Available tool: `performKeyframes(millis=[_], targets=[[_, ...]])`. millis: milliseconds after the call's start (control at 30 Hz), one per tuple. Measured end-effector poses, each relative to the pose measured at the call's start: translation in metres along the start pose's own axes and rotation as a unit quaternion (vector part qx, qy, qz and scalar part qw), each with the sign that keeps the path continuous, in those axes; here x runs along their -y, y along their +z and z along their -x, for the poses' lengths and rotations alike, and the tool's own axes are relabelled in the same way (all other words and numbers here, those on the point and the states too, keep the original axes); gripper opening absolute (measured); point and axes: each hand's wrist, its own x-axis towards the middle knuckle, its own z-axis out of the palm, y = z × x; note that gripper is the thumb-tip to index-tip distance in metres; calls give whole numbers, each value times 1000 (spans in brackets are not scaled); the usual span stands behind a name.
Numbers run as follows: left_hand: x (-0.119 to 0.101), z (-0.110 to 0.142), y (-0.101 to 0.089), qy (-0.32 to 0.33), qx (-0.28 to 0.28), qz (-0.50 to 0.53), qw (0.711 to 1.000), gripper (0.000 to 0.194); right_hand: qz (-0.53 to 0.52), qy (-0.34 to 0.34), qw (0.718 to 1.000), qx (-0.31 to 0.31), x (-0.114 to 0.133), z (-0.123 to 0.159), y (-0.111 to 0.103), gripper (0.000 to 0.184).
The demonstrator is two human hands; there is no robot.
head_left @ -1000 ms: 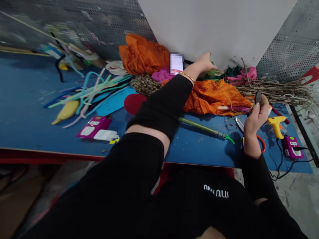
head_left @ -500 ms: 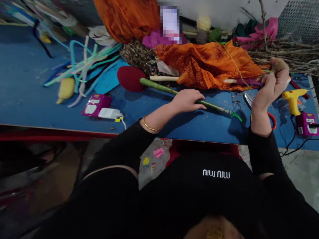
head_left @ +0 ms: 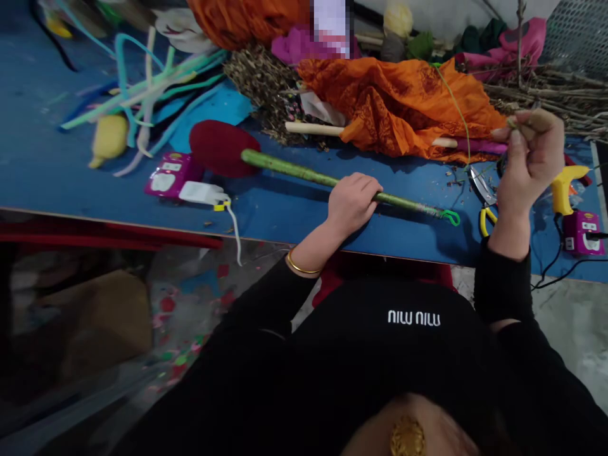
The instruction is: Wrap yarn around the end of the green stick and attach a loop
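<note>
My left hand (head_left: 352,202) is closed round a long green wrapped stick (head_left: 304,175) that lies across the blue table (head_left: 57,183). The stick has a dark red padded head (head_left: 216,147) at its left end and a bright green wire loop (head_left: 451,218) at its right end. My right hand (head_left: 532,158) is raised at the right, fingers pinched on a small brownish piece (head_left: 534,119). A thin green thread (head_left: 460,120) runs from near that hand up over the orange cloth (head_left: 403,107).
Behind lie dry twigs (head_left: 551,95), pink and green fabric, and yarn balls (head_left: 398,19). A yellow glue gun (head_left: 565,187), purple plug box (head_left: 585,231), pliers (head_left: 484,196), a purple-white device (head_left: 175,182), foam strips (head_left: 152,95) and a yellow shape (head_left: 108,136) also sit on the table.
My left hand drew back from the far wall, came down on the green stick and closed round it. The stick slid nearer the front edge. My right hand rose slightly.
</note>
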Motion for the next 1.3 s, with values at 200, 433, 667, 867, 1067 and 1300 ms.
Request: performKeyframes(millis=[200, 433, 667, 867, 1067, 1300], targets=[[0, 10, 2, -8, 7, 38, 999, 21, -32, 87, 995, 34, 27, 62, -8, 17], [-4, 21, 0, -4, -7, 66, 998, 24, 22, 133, 989, 59, 33, 106, -5, 15], [-11, 26, 4, -53, -28, 89, 994, 13, 34, 169, 982, 77, 37, 122, 2, 21], [-13, 24, -1, -64, -6, 99, 993, 27, 23, 182, 980, 76, 41, 130, 5, 15], [-19, 18, -4, -62, -24, 124, 990, 32, -53, 209, 974, 67, 43, 136, 12, 22], [-66, 3, -10, 11, -19, 314, 949, 29, -146, 249, 949, 130, 54, 132, 22, 40]])
